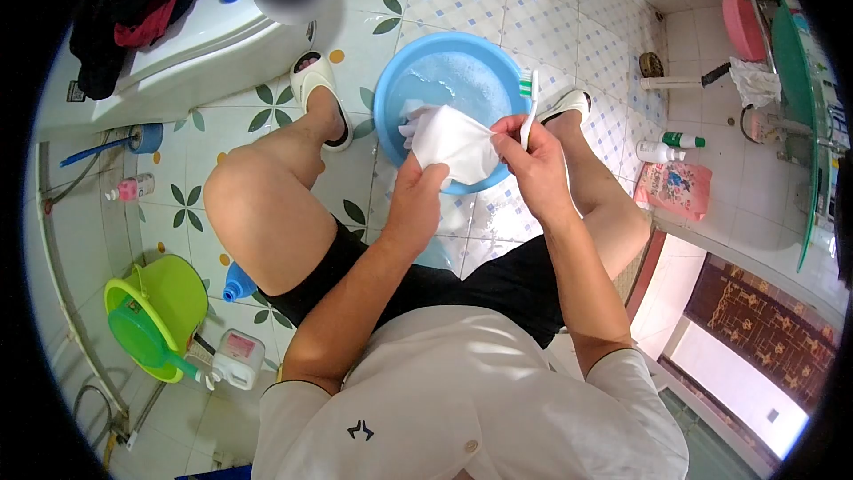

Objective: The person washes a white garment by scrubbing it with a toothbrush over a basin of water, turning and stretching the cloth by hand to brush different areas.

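Note:
A white cloth (453, 144) is stretched between my two hands over a round blue basin (384, 111) of soapy water. The fingers of my left hand (418, 200) are closed on its lower left part. At its right edge, my right hand (536, 164) pinches the fabric and also grips a white toothbrush (528, 111). The toothbrush stands upright, its green-and-white bristles pointing away from me above the basin's right rim. Part of the cloth hangs in loose folds toward the water. I cannot tell what kind of cloth it is.
The basin stands between my feet on a tiled floor. At left are a lime-green bucket (188, 289), a green dipper (133, 333), a white jug (238, 358) and a blue bottle (238, 283). Bottles (657, 152) and a pink bag (680, 188) lie at right. Dark clothes (115, 0) rest upper left.

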Available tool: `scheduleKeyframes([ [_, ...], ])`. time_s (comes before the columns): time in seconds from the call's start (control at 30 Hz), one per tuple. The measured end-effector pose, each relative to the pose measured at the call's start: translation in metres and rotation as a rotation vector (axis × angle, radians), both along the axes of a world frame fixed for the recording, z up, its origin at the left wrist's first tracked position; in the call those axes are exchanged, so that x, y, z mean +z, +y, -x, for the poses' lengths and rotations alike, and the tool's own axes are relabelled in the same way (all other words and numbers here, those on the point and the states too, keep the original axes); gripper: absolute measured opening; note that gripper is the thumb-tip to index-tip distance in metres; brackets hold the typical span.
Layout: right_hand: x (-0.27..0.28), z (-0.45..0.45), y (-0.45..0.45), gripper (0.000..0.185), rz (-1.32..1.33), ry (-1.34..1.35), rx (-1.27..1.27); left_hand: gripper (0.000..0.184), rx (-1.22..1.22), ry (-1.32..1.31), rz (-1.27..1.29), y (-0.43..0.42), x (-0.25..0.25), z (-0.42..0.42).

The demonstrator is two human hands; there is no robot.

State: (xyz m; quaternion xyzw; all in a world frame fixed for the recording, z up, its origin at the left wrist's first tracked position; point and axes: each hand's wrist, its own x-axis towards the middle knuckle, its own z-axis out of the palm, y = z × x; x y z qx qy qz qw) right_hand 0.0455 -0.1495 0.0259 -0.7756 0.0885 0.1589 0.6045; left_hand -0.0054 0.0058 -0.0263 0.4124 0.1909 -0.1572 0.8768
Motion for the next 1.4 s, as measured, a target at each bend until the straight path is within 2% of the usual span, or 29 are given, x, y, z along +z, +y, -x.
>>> scheduleKeyframes([
  [0.17,-0.003,0.006,-0.005,0.009,0.004,0.044,0.063,0.046,0.033,-0.009,-0.031,-0.002,0.010,-0.002],
  [0.23,-0.009,0.008,-0.009,0.012,0.035,0.000,0.104,0.040,-0.087,-0.015,-0.219,0.000,0.008,-0.001],
  [0.27,-0.008,0.009,-0.011,0.012,0.034,-0.001,0.108,0.040,-0.082,-0.016,-0.221,-0.001,0.006,0.001],
  [0.33,-0.004,0.010,-0.012,0.019,0.082,0.046,0.165,0.039,-0.202,-0.345,-0.674,-0.005,0.003,0.005],
  [0.37,-0.007,0.012,-0.014,0.019,0.083,0.044,0.174,0.039,-0.192,-0.342,-0.674,-0.007,0.003,0.005],
  [0.43,-0.016,0.017,-0.019,0.024,-0.122,0.124,0.091,0.050,-0.195,-0.872,-1.112,-0.010,0.004,0.003],
  [0.53,-0.016,0.026,-0.024,0.023,-0.149,0.230,0.030,0.049,-0.261,-0.828,-1.123,-0.016,0.004,0.006],
  [0.57,-0.028,0.031,-0.025,0.017,-0.188,0.216,-0.044,0.049,-0.259,-0.821,-1.123,-0.018,0.003,0.007],
  [0.7,-0.044,0.037,-0.029,0.011,-0.215,0.227,-0.121,0.047,-0.339,-0.732,-1.004,-0.020,0.003,0.010],
  [0.8,-0.032,0.033,-0.022,0.009,-0.191,0.078,-0.120,0.037,-0.315,-0.674,-0.891,-0.019,0.003,0.006],
  [0.87,-0.021,0.031,-0.025,0.009,-0.227,0.085,-0.151,0.031,-0.260,-0.436,-0.470,-0.014,0.007,0.002],
  [0.9,-0.019,0.030,-0.028,0.007,-0.244,0.075,-0.147,0.031,-0.258,-0.437,-0.468,-0.013,0.004,-0.001],
  [0.97,-0.012,0.029,-0.029,0.007,-0.249,0.039,-0.138,0.036,-0.150,0.008,0.042,-0.011,-0.005,-0.005],
  [1.0,-0.007,0.029,-0.028,0.006,-0.258,0.004,-0.131,0.036,-0.148,0.008,0.041,-0.015,-0.012,-0.004],
  [1.07,-0.001,0.030,-0.026,0.006,-0.279,0.026,-0.132,0.038,-0.255,-0.312,-0.458,-0.025,-0.027,0.000],
  [1.1,0.002,0.030,-0.025,0.006,-0.267,0.046,-0.103,0.038,-0.258,-0.317,-0.462,-0.026,-0.029,0.000],
  [1.17,0.008,0.029,-0.024,0.007,-0.252,0.061,-0.085,0.046,-0.077,-0.466,-0.534,-0.031,-0.032,0.004],
  [1.2,0.010,0.028,-0.022,0.008,-0.256,0.044,-0.066,0.046,-0.083,-0.470,-0.532,-0.030,-0.027,0.006],
  [1.27,0.011,0.024,-0.020,0.008,-0.266,0.018,-0.053,0.060,-0.226,-0.676,-0.543,-0.020,-0.007,0.004],
  [1.3,0.010,0.022,-0.019,0.009,-0.234,0.039,-0.062,0.059,-0.221,-0.667,-0.650,-0.019,0.003,0.004],
  [1.33,0.010,0.021,-0.019,0.009,-0.202,0.061,-0.071,0.059,-0.228,-0.673,-0.652,-0.019,0.002,0.005],
  [1.4,0.000,0.019,-0.018,0.010,-0.152,0.075,-0.048,0.043,-0.320,-0.557,-0.739,-0.019,-0.011,0.007],
])
